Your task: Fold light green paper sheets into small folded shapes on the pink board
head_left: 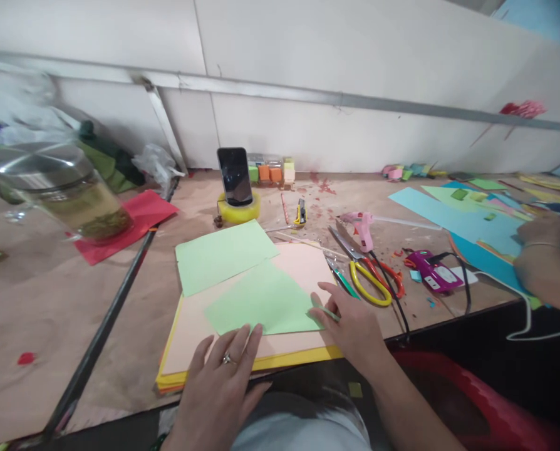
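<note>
A light green sheet (264, 297) lies on a stack of pale pink and yellow paper (190, 338) at the table's front edge. My left hand (226, 376), with a ring on one finger, rests its spread fingertips on the lower left edge of that sheet. At the sheet's right corner, my right hand (350, 319) has its thumb and fingers closed on the paper, where a narrow edge is curled up. A second light green sheet (221, 257) lies at the upper left of the stack. Green-handled scissors (346, 282) lie partly beside the stack, near my right hand.
Yellow-and-orange-handled scissors (369, 282), a pink glue gun (362, 227) and a purple device (433, 270) with cables lie to the right. Behind stands a phone (235, 176) on a tape roll (237, 210). A glass jar (73, 194) stands left. Another person's hand (543, 257) is far right.
</note>
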